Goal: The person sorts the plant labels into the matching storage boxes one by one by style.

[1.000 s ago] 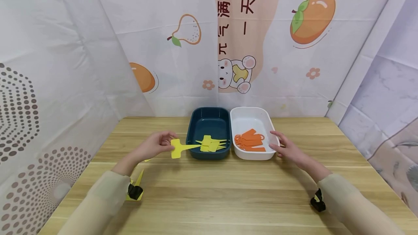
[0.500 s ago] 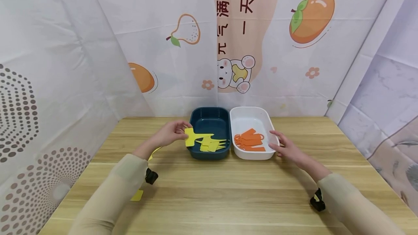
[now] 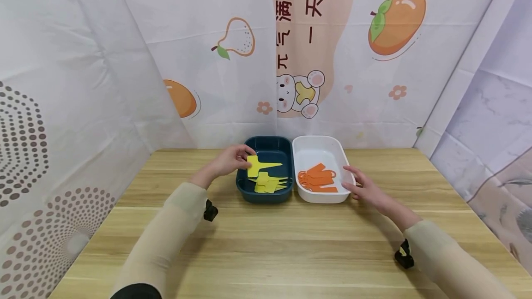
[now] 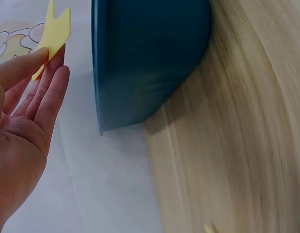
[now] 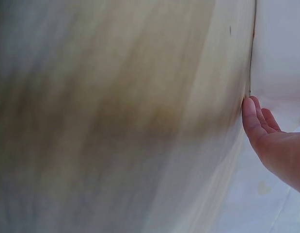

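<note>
My left hand [image 3: 233, 159] pinches a yellow T-shaped plant label [image 3: 253, 166] between thumb and fingers, its pointed stem facing right over the dark blue bin [image 3: 266, 198]. In the left wrist view, the yellow plant label [image 4: 56, 35] is held beside the outer wall of the blue bin [image 4: 150, 58]. Several more yellow labels [image 3: 270, 184] lie in a pile at the near end of that bin. My right hand [image 3: 370, 194] touches the near right corner of the white bin [image 3: 322, 197] with fairly straight fingers.
Several orange tags [image 3: 317, 176] with loop ends lie in the white bin, which stands against the blue bin's right side. Both stand near the back edge of the wooden table [image 3: 282, 253]. A printed curtain [image 3: 232, 105] hangs behind.
My left hand has moved right and away from me, carrying the yellow plant label from beside the blue bin to above it. My right hand has stayed at the white bin.
</note>
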`<control>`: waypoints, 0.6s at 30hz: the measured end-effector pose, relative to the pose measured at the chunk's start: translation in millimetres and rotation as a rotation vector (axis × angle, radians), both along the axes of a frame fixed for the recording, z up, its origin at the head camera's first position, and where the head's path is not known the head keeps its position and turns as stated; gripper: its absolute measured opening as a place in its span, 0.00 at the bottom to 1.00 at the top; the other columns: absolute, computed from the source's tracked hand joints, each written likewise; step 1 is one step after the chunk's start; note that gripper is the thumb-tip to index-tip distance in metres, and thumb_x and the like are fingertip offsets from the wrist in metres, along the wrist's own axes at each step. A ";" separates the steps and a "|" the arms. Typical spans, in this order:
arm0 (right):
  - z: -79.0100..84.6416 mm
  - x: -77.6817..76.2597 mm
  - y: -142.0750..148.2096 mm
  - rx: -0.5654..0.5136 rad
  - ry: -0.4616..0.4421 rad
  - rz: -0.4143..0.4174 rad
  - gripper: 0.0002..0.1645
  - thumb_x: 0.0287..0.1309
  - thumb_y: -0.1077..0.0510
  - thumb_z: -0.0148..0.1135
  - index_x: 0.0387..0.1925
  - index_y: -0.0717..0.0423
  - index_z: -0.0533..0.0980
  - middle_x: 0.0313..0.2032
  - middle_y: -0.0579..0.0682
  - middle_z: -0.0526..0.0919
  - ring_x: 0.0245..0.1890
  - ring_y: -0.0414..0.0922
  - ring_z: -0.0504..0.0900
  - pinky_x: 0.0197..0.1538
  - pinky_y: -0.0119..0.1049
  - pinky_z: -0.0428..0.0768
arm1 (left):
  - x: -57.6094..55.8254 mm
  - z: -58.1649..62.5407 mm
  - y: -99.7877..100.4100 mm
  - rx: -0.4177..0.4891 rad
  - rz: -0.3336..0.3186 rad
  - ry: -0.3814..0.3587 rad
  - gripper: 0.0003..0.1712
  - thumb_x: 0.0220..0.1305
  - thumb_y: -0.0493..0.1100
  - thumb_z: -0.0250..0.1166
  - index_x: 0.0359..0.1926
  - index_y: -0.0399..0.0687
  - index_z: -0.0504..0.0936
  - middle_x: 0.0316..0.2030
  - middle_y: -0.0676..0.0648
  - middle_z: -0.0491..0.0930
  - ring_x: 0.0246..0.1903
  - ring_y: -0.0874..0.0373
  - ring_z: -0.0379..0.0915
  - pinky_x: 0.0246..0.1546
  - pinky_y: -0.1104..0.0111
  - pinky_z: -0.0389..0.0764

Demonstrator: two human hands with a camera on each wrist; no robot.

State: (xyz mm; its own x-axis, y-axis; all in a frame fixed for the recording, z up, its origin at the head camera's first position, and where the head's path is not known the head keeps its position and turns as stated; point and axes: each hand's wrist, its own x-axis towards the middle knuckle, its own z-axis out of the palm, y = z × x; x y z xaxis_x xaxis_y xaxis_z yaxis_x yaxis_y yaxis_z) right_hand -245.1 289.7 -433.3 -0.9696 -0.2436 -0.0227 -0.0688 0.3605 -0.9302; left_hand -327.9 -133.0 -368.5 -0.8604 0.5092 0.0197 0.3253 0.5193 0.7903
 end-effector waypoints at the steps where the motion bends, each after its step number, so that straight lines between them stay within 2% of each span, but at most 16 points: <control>1: -0.1 -0.1 0.0 0.001 -0.001 -0.004 0.38 0.69 0.59 0.56 0.72 0.62 0.51 0.55 0.73 0.64 0.36 0.45 0.74 0.34 0.32 0.76 | -2.1 -1.7 2.3 -0.001 -0.003 -0.003 0.17 0.63 0.33 0.66 0.53 0.41 0.79 0.37 0.44 0.77 0.35 0.52 0.74 0.40 0.64 0.80; 7: 0.1 -0.5 0.5 0.022 0.012 -0.007 0.37 0.69 0.57 0.57 0.72 0.61 0.52 0.56 0.73 0.65 0.39 0.47 0.75 0.35 0.33 0.78 | -10.1 -11.4 17.1 -0.033 -0.027 -0.015 0.16 0.63 0.31 0.65 0.52 0.39 0.78 0.32 0.45 0.77 0.31 0.54 0.72 0.37 0.67 0.78; 14: 0.6 0.5 0.2 0.001 0.008 0.003 0.38 0.69 0.58 0.56 0.72 0.63 0.50 0.55 0.74 0.64 0.36 0.46 0.74 0.33 0.32 0.76 | -11.1 -18.3 33.1 -0.198 -0.074 0.004 0.16 0.63 0.32 0.64 0.52 0.40 0.79 0.36 0.45 0.77 0.36 0.53 0.71 0.40 0.66 0.77; 18: 0.2 -0.4 0.8 -0.013 -0.001 0.002 0.38 0.69 0.59 0.56 0.72 0.63 0.50 0.55 0.73 0.64 0.34 0.46 0.74 0.32 0.31 0.75 | -12.5 -22.1 38.4 -0.246 -0.079 0.021 0.16 0.62 0.31 0.64 0.51 0.39 0.80 0.37 0.46 0.76 0.36 0.54 0.70 0.40 0.66 0.77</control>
State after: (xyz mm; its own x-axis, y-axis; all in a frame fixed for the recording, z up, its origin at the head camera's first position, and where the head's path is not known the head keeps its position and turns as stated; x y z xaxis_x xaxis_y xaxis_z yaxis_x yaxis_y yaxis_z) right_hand -245.5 290.6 -433.2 -0.9690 -0.2460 -0.0204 -0.0687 0.3480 -0.9350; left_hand -340.4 -94.5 -390.6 -0.8184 0.5667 -0.0955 0.3878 0.6672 0.6360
